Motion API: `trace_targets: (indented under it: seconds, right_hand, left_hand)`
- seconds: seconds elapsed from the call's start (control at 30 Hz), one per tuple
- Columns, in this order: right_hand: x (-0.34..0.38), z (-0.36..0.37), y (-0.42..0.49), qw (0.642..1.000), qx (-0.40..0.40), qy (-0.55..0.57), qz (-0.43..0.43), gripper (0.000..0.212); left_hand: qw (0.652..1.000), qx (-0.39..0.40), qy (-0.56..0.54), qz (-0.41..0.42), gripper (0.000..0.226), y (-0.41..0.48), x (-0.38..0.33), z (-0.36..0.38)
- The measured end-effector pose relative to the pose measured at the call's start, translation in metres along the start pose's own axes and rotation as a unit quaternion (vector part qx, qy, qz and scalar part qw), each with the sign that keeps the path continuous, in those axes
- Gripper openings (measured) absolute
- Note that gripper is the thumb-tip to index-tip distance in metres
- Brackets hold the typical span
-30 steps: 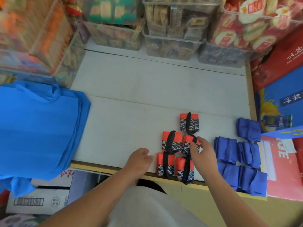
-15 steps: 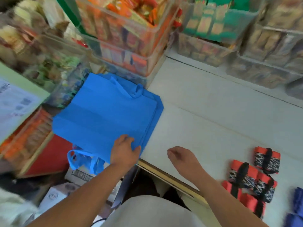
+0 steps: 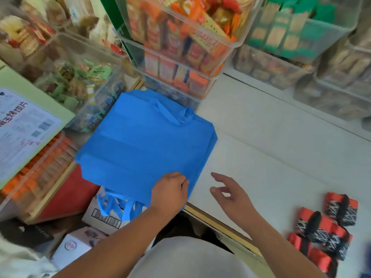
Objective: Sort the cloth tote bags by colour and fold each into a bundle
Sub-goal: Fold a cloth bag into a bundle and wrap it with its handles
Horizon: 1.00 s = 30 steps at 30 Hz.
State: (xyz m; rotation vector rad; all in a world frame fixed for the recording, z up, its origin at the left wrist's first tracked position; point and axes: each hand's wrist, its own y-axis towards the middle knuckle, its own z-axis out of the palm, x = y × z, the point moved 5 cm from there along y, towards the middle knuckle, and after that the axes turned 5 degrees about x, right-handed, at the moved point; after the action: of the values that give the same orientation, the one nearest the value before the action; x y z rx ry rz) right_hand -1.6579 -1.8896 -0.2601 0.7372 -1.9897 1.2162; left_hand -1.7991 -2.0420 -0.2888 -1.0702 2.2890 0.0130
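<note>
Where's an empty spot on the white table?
Bare: the white tabletop between the blue tote stack, the snack tubs at the back and the red bundles. Crowded: the near right corner, and the left edge under the stack.

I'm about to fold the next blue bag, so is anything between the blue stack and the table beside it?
Nothing visible. The left hand grips the blue tote bags by the near corner; the white table beside them is bare, the red bundles well off to the right.

clear snack bins point(image 3: 180, 37) at back | white counter point(image 3: 271, 153) | barcoded carton point(image 3: 106, 217) below
</note>
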Motion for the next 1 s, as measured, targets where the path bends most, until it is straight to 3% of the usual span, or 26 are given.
trace_targets:
  seconds: [0.13, 0.23, 0.3, 0.43, 0.57, 0.63, 0.73, 0.8, 0.87, 0.9, 1.0]
  right_hand:
    - [0.005, -0.026, -0.013, 0.987, 0.034, -0.092, -0.126, 0.072]
    - [-0.005, -0.052, -0.029, 0.972, 0.010, -0.141, -0.188, 0.067]
    - [-0.023, -0.075, -0.042, 0.969, -0.037, -0.140, -0.199, 0.054]
    - [-0.070, -0.126, -0.067, 0.967, -0.162, -0.087, -0.173, 0.042]
    - [-0.121, -0.167, -0.081, 0.980, -0.182, -0.005, -0.084, 0.012]
    - [-0.136, -0.178, -0.088, 0.985, -0.168, 0.008, -0.037, 0.012]
    - [-0.142, -0.183, -0.096, 0.985, -0.161, -0.050, -0.036, 0.014]
    - [-0.145, -0.185, -0.095, 0.983, -0.173, -0.051, -0.039, 0.016]
    - [-0.144, -0.184, -0.096, 0.986, -0.158, 0.048, -0.001, 0.019]
    - [-0.143, -0.184, -0.097, 0.984, -0.149, 0.094, 0.017, 0.023]
    - [-0.144, -0.192, -0.100, 0.974, -0.171, 0.140, 0.040, 0.022]
  left_hand:
    - [0.992, 0.026, -0.002, 0.124, 0.029, -0.005, -0.081, -0.001]
    - [0.983, 0.047, -0.057, 0.167, 0.019, -0.008, -0.132, 0.010]
    - [0.977, 0.083, -0.085, 0.177, 0.026, -0.014, -0.159, 0.022]
    - [0.963, 0.176, -0.056, 0.194, 0.054, -0.029, -0.184, 0.053]
    - [0.964, 0.194, 0.063, 0.171, 0.034, -0.027, -0.151, 0.072]
    - [0.963, 0.191, 0.104, 0.160, 0.027, -0.023, -0.138, 0.075]
    - [0.950, 0.216, 0.156, 0.163, 0.026, -0.022, -0.141, 0.081]
    - [0.948, 0.225, 0.139, 0.179, 0.038, -0.022, -0.150, 0.084]
    - [0.940, 0.254, 0.133, 0.187, 0.068, -0.025, -0.156, 0.087]
    - [0.937, 0.267, 0.141, 0.177, 0.071, -0.026, -0.155, 0.089]
    - [0.957, 0.210, 0.112, 0.167, 0.029, -0.023, -0.148, 0.082]
